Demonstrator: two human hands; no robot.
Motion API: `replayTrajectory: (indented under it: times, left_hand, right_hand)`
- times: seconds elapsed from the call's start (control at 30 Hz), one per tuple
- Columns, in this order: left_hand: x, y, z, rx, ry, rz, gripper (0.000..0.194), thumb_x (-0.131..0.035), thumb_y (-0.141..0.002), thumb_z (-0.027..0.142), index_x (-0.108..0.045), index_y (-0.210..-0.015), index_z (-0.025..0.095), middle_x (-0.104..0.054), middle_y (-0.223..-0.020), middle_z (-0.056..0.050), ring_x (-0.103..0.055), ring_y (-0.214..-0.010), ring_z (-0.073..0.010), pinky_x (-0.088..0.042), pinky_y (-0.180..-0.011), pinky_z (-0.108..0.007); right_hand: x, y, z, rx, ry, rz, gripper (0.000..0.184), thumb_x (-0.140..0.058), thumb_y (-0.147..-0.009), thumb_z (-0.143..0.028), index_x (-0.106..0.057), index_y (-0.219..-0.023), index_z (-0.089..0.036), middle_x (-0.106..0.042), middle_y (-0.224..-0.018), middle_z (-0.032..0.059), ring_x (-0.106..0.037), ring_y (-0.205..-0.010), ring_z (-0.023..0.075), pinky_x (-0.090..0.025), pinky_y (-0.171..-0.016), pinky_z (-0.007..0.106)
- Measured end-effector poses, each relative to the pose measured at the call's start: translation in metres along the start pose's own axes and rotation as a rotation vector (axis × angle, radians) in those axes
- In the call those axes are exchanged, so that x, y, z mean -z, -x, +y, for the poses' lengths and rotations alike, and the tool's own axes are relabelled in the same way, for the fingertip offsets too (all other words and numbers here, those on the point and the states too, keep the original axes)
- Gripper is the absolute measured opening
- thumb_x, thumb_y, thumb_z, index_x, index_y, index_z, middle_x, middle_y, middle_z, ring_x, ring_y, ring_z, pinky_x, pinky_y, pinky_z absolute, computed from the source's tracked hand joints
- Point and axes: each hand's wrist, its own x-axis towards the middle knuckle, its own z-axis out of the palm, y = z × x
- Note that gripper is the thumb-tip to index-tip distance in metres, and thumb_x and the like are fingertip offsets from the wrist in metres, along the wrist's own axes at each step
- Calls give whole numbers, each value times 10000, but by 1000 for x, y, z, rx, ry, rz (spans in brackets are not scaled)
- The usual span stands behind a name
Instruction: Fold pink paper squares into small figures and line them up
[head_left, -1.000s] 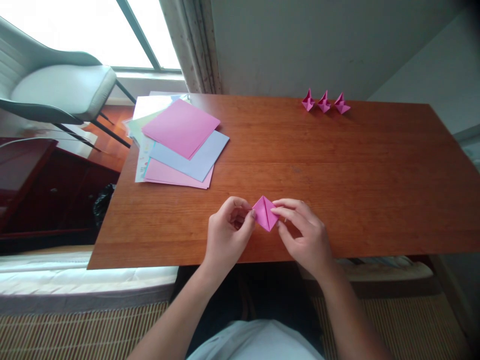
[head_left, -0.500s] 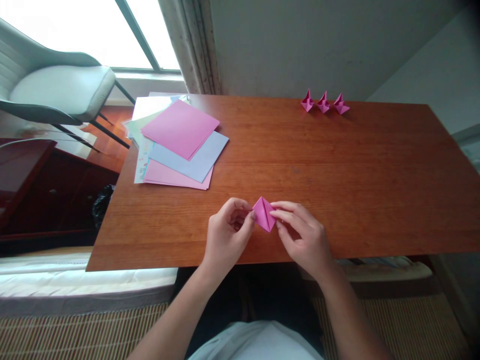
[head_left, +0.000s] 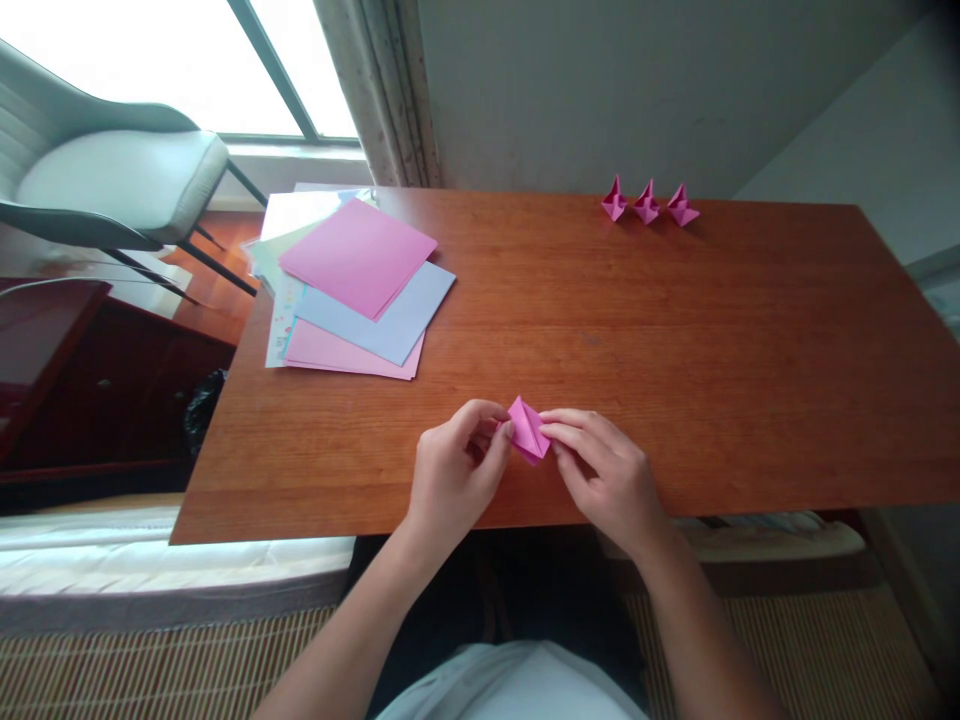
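A small piece of folded pink origami paper (head_left: 528, 430) is held between my two hands, close to the near edge of the wooden table (head_left: 712, 380). My left hand (head_left: 459, 462) pinches its left corner between thumb and forefinger. On the other side, my right hand (head_left: 604, 472) grips the right corner with thumb and fingertips. The paper is diamond-shaped, with a crease down its face and a lower layer showing beneath. Three finished-looking pink origami figures, one of them a pointed figure (head_left: 646, 204), stand in a row at the table's far edge.
At the table's left lie a pink paper stack (head_left: 360, 255), blue-grey paper (head_left: 397, 315) and lighter pink sheets (head_left: 352, 352), overlapping. A grey-white chair (head_left: 120, 175) stands beyond the left edge, near the window. A curtain (head_left: 382, 90) hangs behind the table.
The top layer of the folded pink paper has shifted, so its crease sits further right and a lower layer shows at the bottom. Both hands stay almost in place.
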Motion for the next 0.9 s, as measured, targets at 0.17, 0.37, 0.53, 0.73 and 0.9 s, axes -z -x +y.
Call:
replayTrajectory:
  times: [0.17, 0.37, 0.53, 0.73, 0.9]
  left_hand:
    - [2, 0, -2, 7, -3, -19, 174, -599, -957, 348, -660, -916, 189, -694, -738, -20, -646, -613, -133, -495, -568, -213]
    - [6, 2, -4, -15, -39, -80, 210, -551, -990, 352, -665, -936, 184, -700, -770, -29, -651, -652, -139, -494, -605, -223]
    - [13, 2, 0, -136, -232, -126, 185, -536, -998, 292, -675, -1079, 200, -708, -852, -32, -641, -695, -135, -482, -636, -234]
    - [14, 3, -1, -328, -570, -68, 237, -559, -968, 246, -667, -1178, 224, -671, -1124, -102, -643, -997, -235, -533, -820, -351]
    - [14, 1, -4, -485, -548, -77, 246, -527, -964, 128, -649, -1167, 190, -686, -1165, -102, -626, -1054, -229, -530, -927, -373]
  right_hand:
    - [1, 1, 0, 31, 4, 32, 323, -551, -941, -52, -662, -1170, -251, -731, -1115, 60, -681, -1052, 202, -562, -953, 391]
    - [2, 1, 0, 55, -4, 32, 275, -586, -945, -79, -671, -1137, -258, -745, -1056, 51, -692, -971, 195, -581, -888, 382]
    - [1, 2, 4, 73, 51, 41, 314, -584, -937, -74, -688, -1151, -280, -742, -1075, 48, -674, -992, 214, -573, -903, 412]
    - [1, 0, 9, 93, 149, 3, 330, -591, -928, -79, -702, -1154, -292, -732, -1085, 50, -633, -1020, 238, -556, -920, 433]
    - [2, -3, 12, 91, 187, -19, 298, -592, -922, -76, -714, -1107, -276, -718, -1037, 55, -598, -1018, 245, -552, -917, 435]
